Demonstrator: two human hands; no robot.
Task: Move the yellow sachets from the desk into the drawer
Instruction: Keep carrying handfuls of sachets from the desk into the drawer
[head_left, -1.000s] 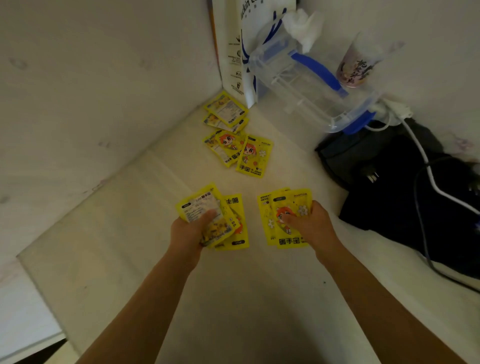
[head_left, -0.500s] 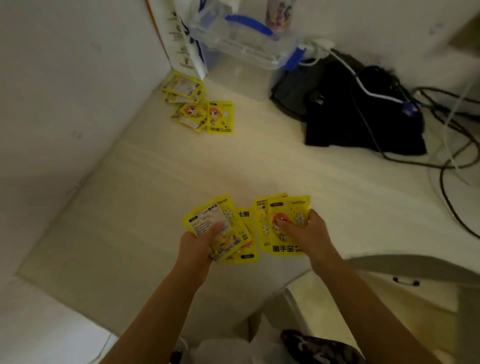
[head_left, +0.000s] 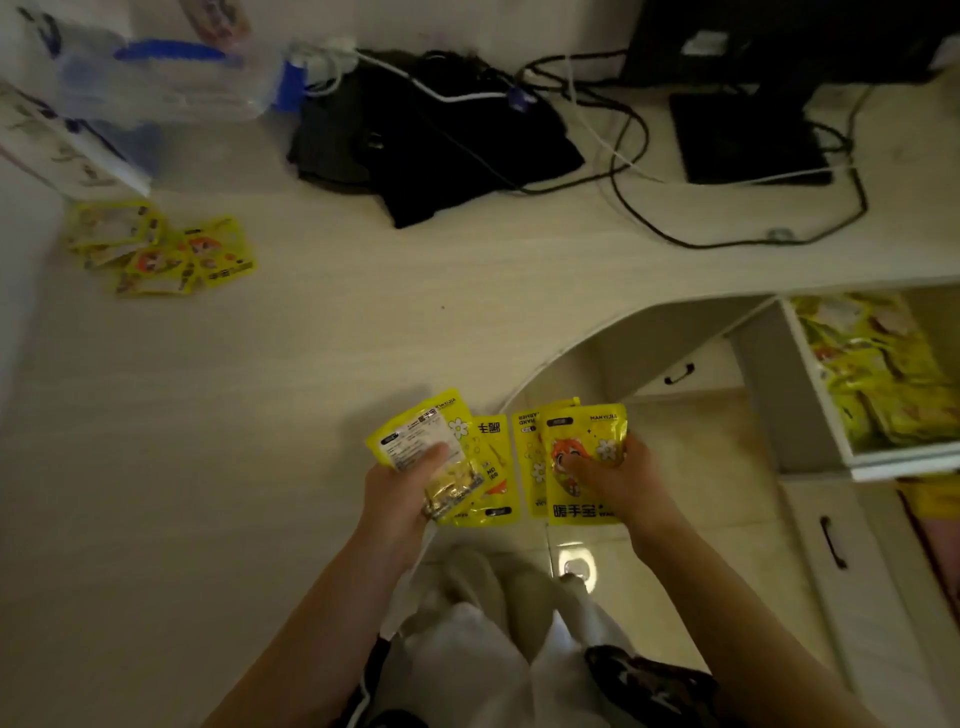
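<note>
My left hand (head_left: 400, 493) grips a small stack of yellow sachets (head_left: 441, 447) at the desk's front edge. My right hand (head_left: 618, 480) holds another stack of yellow sachets (head_left: 576, 447), out past the edge and above the floor. A loose pile of several yellow sachets (head_left: 161, 254) lies on the pale desk (head_left: 311, 338) at the far left. An open drawer (head_left: 769, 389) at the right holds many yellow sachets (head_left: 878, 374).
A clear box with blue handle (head_left: 166, 78) and a paper bag (head_left: 62, 150) stand at the back left. Black cloth (head_left: 441, 135), tangled cables (head_left: 649, 171) and a black monitor base (head_left: 748, 135) fill the back. Shut drawers with dark handles (head_left: 834, 543) sit below the open one.
Both hands, each still holding its stack, have drawn back from the desk's middle to its front edge. The view has swung right, and the open drawer has come into sight.
</note>
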